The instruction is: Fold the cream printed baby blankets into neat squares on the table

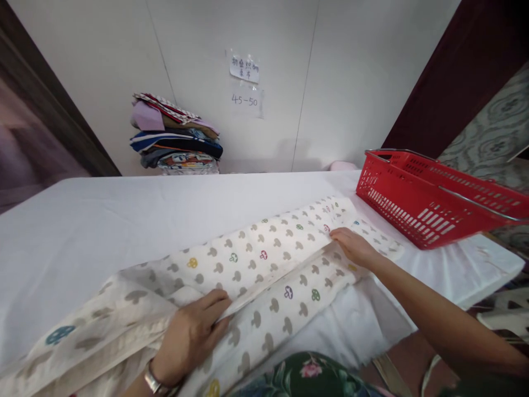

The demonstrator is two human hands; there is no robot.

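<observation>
A long white cloth point(264, 248) printed with grey and coloured mushrooms lies folded lengthwise across the table, running from the lower left up to the right. My left hand point(194, 331), with a metal band at the wrist, pinches the cloth's edge near its middle. Farther right, my right hand point(351, 245) grips the same edge between thumb and fingers. Between the two hands the edge is drawn out in a fairly straight line. The left part of the cloth is rumpled, and its near side reaches the table's front edge.
A red plastic basket point(413, 204) with metal handles stands at the table's right end. Folded fabrics point(177, 135) are stacked at the back left against the wall. Paper signs point(244, 69) hang on that wall. The table point(136, 215) wears a white cover.
</observation>
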